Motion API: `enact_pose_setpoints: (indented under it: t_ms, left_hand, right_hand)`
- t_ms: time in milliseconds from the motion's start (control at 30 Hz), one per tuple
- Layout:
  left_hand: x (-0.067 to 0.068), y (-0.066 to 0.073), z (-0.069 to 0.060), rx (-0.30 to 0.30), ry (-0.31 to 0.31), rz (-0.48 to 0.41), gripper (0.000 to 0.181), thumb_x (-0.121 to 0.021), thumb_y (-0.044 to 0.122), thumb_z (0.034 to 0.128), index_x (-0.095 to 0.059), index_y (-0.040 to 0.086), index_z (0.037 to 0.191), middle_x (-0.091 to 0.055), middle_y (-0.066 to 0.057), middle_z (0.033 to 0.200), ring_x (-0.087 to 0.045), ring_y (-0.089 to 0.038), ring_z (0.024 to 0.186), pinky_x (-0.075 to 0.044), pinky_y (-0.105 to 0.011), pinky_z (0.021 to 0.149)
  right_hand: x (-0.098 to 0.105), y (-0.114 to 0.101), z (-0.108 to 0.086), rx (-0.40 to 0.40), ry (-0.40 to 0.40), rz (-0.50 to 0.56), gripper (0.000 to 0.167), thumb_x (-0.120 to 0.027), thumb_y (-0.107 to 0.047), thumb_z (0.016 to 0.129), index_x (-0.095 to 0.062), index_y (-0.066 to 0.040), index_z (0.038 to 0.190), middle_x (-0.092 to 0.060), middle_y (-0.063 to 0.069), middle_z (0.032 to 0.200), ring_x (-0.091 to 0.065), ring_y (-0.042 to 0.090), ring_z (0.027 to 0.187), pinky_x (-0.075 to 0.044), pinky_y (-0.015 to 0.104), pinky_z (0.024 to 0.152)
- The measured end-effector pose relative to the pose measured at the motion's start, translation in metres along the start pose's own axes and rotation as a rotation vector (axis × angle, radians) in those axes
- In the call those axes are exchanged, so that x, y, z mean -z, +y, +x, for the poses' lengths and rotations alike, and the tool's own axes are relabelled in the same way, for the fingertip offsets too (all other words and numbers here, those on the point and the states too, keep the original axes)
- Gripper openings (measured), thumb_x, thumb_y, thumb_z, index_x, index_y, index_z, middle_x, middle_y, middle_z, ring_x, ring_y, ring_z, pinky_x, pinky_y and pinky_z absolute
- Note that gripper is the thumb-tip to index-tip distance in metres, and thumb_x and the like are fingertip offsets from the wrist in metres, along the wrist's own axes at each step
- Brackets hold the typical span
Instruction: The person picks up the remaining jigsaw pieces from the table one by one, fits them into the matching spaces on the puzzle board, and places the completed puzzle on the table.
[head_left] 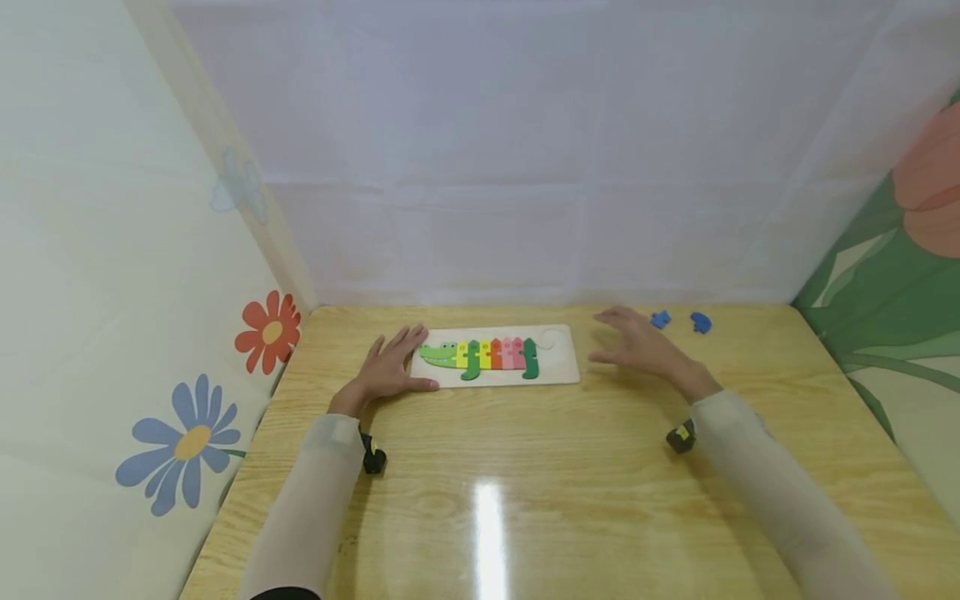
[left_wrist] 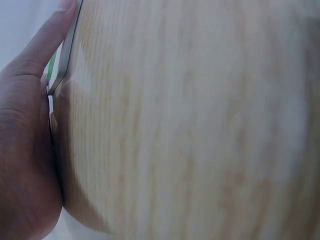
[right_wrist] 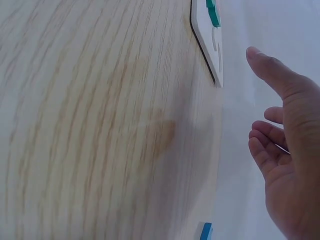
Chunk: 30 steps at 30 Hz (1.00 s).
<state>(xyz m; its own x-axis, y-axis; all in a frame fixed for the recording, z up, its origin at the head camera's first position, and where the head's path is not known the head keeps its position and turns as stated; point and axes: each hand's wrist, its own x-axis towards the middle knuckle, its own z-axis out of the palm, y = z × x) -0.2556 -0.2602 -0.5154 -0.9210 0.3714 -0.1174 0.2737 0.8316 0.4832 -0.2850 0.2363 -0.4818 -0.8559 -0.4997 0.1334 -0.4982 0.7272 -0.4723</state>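
Note:
A white puzzle board [head_left: 558, 367] lies on the table with a crocodile puzzle [head_left: 486, 353] in it: light green head, then yellow, orange, pink and dark green pieces. At its right end the board shows only a curled tail outline. My left hand [head_left: 386, 367] rests at the board's left end, fingers spread, with the thumb [left_wrist: 47, 37] along the near edge. To the right of the board my right hand [head_left: 633, 342] hovers above the table, fingers apart and holding nothing. Two blue puzzle pieces, one smaller [head_left: 661, 319] and one rounded [head_left: 701, 322], lie beyond it.
The wooden table [head_left: 570, 467] ends at a pale cloth wall [head_left: 465, 167] just behind the board. Flower-printed side walls stand left and right. A small dark wrist camera [head_left: 681, 437] sits below the right wrist.

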Motion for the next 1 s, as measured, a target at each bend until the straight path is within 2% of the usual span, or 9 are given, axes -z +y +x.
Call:
enact_pose_setpoints:
  t_ms: [333,733,1000]
  left_hand:
    - [0.001,-0.001,0.001,-0.004,0.004,-0.001,0.119,-0.079,0.066,0.0851,-0.017,0.014,0.172,-0.010,-0.007,0.179,-0.002,-0.034,0.165,0.008,-0.063,0.128]
    - [0.000,-0.001,0.000,-0.015,-0.003,-0.008,0.117,-0.080,0.064,0.0857,-0.017,0.015,0.172,-0.010,-0.007,0.179,-0.002,-0.033,0.165,0.008,-0.063,0.128]
    - [-0.001,-0.002,0.000,-0.014,0.004,0.000,0.117,-0.079,0.065,0.0857,-0.017,0.015,0.172,-0.011,-0.007,0.179,-0.002,-0.033,0.165,0.008,-0.063,0.127]
  right_hand:
    - [0.012,0.014,-0.008,-0.024,0.008,0.026,0.086,-0.089,-0.039,0.086,-0.054,0.008,0.148,-0.053,0.031,0.151,-0.047,0.049,0.141,-0.036,0.064,0.119]
    - [0.024,0.027,-0.020,-0.034,0.044,-0.028,0.080,-0.088,-0.037,0.087,-0.057,0.011,0.144,-0.055,0.033,0.147,-0.049,0.051,0.138,-0.036,0.064,0.118]
    - [0.034,0.032,-0.026,-0.045,0.060,-0.023,0.078,-0.090,-0.031,0.086,-0.058,0.013,0.142,-0.055,0.035,0.144,-0.054,0.052,0.131,-0.045,0.066,0.110]
